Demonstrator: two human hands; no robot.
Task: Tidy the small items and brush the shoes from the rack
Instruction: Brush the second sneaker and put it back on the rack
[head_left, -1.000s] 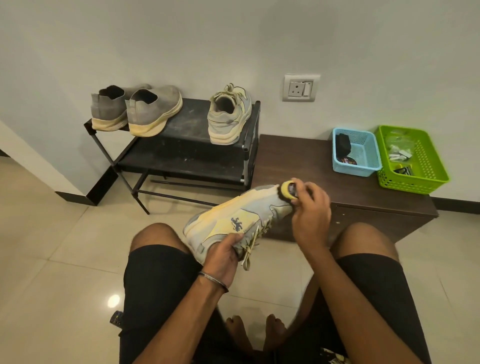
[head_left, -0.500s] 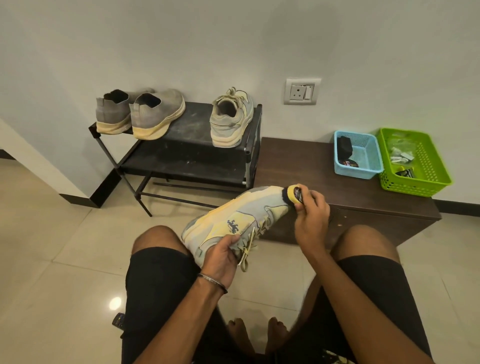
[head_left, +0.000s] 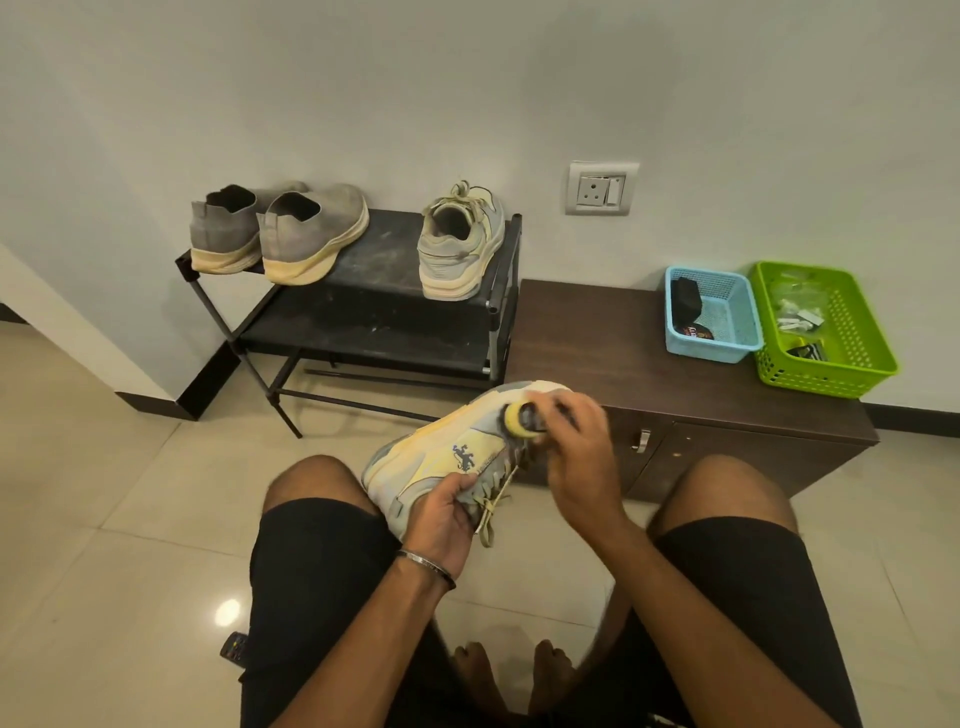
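- Our left hand is wrapped around the heel end of the pale yellow-and-grey sneaker, holding it tilted over our left knee, toe pointing up and away toward the cabinet.
- Our right hand has its fingers curled round a small brush with a yellow rim, pressed against the sneaker's upper near the toe. That hand is a bit blurry.
- The matching sneaker sits on the top shelf of the black shoe rack, heel facing us, at the right end.
- A pair of grey slip-ons is on the same shelf at the left end, side by side, well apart from the sneaker.
- Right of the rack is a dark wooden cabinet; on its tabletop a blue basket holds something black, and a green basket just beside it holds small bits we can't make out.
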